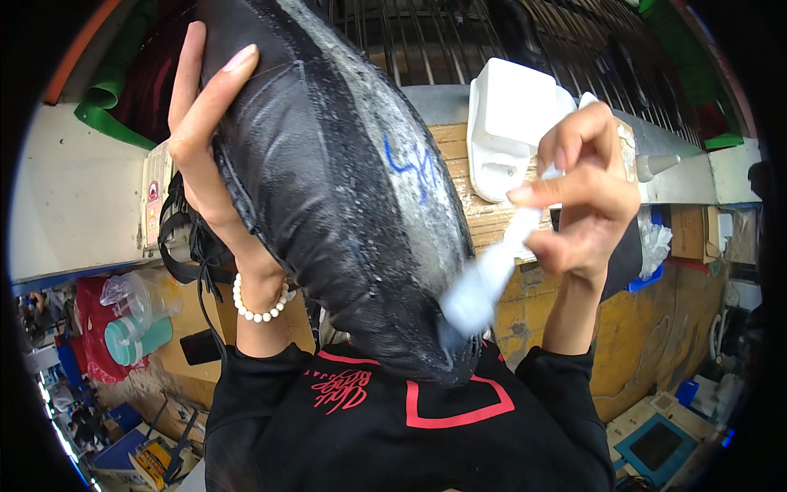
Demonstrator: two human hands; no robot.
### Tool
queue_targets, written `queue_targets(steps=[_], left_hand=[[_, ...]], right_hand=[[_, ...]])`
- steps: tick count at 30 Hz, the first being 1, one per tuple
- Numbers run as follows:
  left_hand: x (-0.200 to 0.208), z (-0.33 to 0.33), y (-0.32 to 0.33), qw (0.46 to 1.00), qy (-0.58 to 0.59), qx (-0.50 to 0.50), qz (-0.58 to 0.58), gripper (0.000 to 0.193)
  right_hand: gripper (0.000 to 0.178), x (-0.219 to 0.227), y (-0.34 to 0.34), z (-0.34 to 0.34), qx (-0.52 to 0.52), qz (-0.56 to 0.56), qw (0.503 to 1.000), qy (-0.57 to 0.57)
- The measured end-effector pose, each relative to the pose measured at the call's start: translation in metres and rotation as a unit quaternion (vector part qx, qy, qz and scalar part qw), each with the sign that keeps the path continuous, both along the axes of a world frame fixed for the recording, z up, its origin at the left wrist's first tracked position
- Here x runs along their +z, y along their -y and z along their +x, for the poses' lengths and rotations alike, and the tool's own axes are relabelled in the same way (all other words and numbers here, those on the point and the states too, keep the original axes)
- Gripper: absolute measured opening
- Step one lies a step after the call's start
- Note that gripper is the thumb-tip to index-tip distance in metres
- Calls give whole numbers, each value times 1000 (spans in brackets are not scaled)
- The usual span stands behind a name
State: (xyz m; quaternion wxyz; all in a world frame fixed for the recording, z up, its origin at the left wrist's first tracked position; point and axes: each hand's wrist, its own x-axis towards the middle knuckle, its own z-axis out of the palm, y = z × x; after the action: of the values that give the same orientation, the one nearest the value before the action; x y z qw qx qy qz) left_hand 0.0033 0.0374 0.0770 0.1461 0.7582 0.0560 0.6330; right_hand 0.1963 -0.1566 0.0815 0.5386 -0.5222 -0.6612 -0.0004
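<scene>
A large black leather shoe upper (pixel 328 180), wrinkled along its side, slants across the middle with its narrow end toward my chest. Along its underside runs a grey, rough strip with blue handwritten marking. My left hand (pixel 209 139) grips its left side, two fingers visible and the rest hidden behind it. To the right, my right hand (pixel 586 189) pinches a slim white tool (pixel 492 279) between thumb and fingers. The tool's rounded, pale end is motion-blurred, close to the narrow end of the upper; I cannot tell whether they touch or exactly what the tool is.
A white plastic container (pixel 512 102) stands on a worn wooden board (pixel 455 152) beyond the upper. A white cone-shaped nozzle (pixel 656 166) lies right of it. Metal rods (pixel 443 41) form a rack at the back. A teal cylinder (pixel 147 338) and a dark phone-like slab (pixel 201 347) sit lower left.
</scene>
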Motion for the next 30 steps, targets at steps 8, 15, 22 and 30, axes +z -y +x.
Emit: queue_targets(steps=[8,15,22,30], left_hand=[[0,-6,3,997,-78,-13,3,60],[-17,-11,-2,990,-74,-20,-116,75],[-22,-16,2,959,-141,-51,-240,74],[-30,-22,32,813,-149,-234,-511,80]], right_hand=[[36,4,-15,3,0,42,999,10],[38,-5,-9,4,30,30,999,-13],[40,-2,-18,2,33,36,999,-12],[40,2,-39,-4,55,59,997,-16]])
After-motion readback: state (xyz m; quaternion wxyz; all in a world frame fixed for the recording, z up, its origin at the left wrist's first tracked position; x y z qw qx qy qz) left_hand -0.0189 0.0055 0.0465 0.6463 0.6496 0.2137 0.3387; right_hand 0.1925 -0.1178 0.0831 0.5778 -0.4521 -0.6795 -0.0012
